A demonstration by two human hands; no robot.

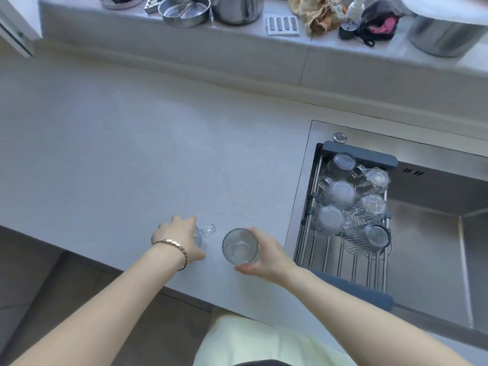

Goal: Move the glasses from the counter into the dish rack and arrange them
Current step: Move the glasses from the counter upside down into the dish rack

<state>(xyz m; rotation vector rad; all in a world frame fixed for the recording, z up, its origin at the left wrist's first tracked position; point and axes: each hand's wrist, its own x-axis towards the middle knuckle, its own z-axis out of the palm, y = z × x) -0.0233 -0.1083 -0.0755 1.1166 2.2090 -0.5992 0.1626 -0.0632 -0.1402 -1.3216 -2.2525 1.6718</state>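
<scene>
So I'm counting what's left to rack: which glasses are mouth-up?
Only the ribbed tumbler in the right hand clearly shows an open mouth; those in the dish rack sit base-up.

Both forearms are bare with no sleeves in view, the left wrist wears a thin rose-gold link bracelet, and a pale cream garment covers the lap below.

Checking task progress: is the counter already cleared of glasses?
No: the left hand covers a handled glass mug on the counter, and the right hand grips a tumbler there.
</scene>
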